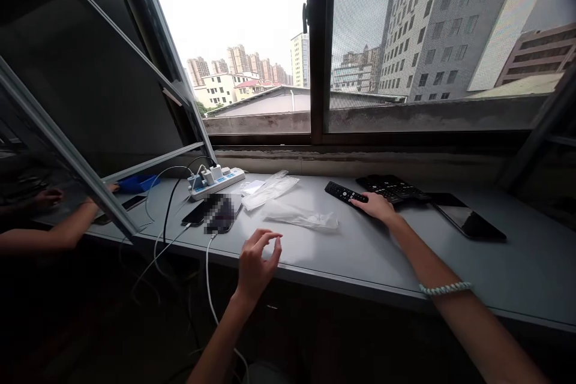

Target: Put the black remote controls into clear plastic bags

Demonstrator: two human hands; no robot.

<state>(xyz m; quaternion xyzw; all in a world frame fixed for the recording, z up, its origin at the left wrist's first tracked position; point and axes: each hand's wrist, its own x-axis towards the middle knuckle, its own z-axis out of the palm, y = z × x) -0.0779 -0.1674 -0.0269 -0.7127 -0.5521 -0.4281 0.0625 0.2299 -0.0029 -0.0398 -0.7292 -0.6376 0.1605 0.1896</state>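
My right hand (377, 206) is closed on the near end of a black remote control (339, 191), whose buttons face up, just above or on the table. Beside it lies a pile of black remote controls (396, 188). My left hand (258, 258) hovers over the table's front edge with nothing visible in it; its fingers are loosely curved, thumb and index tips close together. Just beyond that hand lie clear plastic sleeves (301, 216), and another crumpled clear sleeve (272, 189) is farther back.
A dark tablet (470, 216) lies at the right. Left of centre, phones (225, 216) with white cables sit before a white power strip (220, 182). A metal frame (103, 192) rises at left; behind it, another person's arm (54, 237) reaches near a blue tray (139, 183).
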